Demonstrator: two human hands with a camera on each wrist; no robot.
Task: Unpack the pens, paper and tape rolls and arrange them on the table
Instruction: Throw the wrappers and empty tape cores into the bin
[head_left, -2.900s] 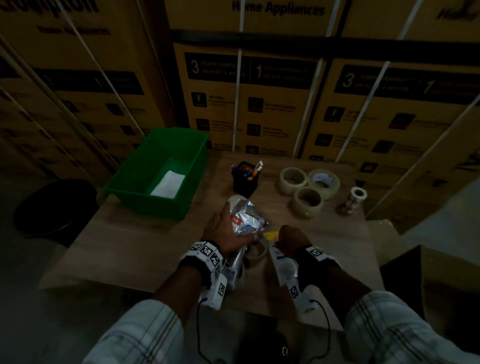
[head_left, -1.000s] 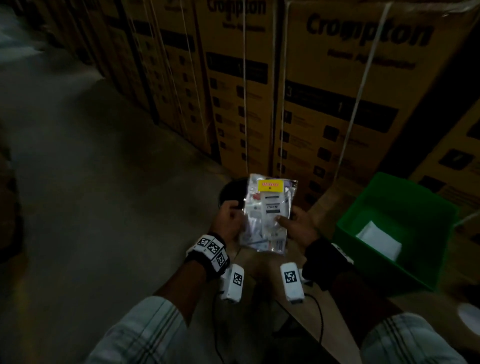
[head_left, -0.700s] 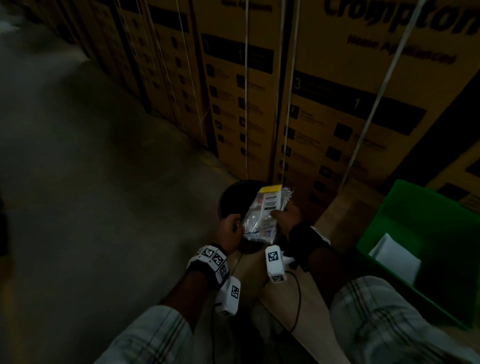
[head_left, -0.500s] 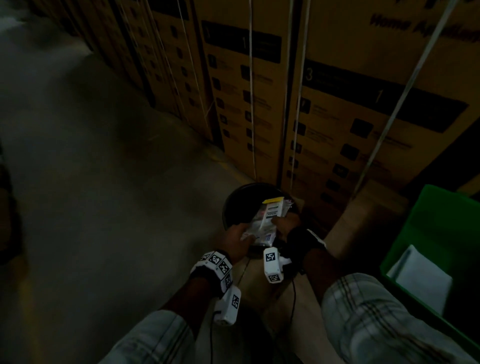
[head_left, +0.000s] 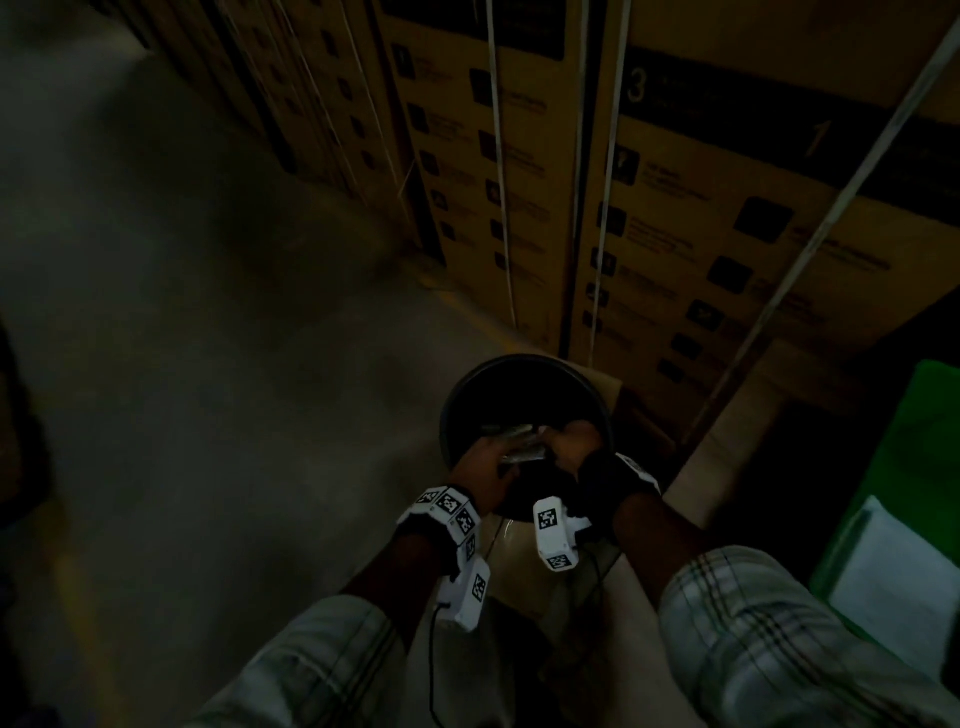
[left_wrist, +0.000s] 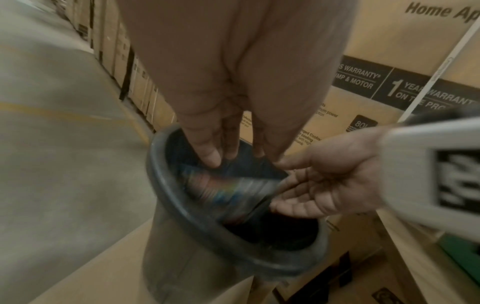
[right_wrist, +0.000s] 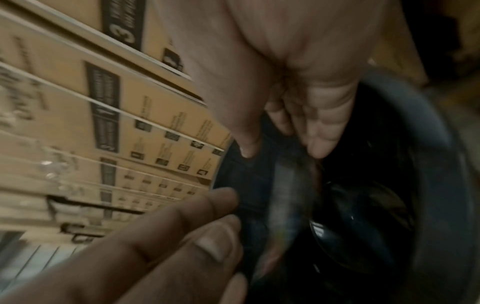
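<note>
An empty clear plastic wrapper (head_left: 519, 449) with printed labels hangs in the mouth of a round black waste bin (head_left: 519, 361) on the floor. Both hands are over the bin's near rim. My left hand (head_left: 483, 462) points down with thumb and fingers straight and apart, the tips at the wrapper's top edge (left_wrist: 228, 189). My right hand (head_left: 571, 447) is beside it with palm and fingers spread. In the wrist views the wrapper (right_wrist: 283, 195) is a blurred streak below the fingertips, inside the bin (left_wrist: 166, 185). Pens and tape rolls are out of view.
Tall strapped cardboard boxes (head_left: 701, 208) stand right behind the bin. The wooden table's corner (head_left: 737, 415) lies to the right, with a green tub (head_left: 924, 467) holding white paper (head_left: 893, 571). Bare concrete floor (head_left: 208, 364) stretches to the left.
I have turned left from the table to the bin. Both hands carried the wrapper down into the bin's mouth, and their fingers have spread from it.
</note>
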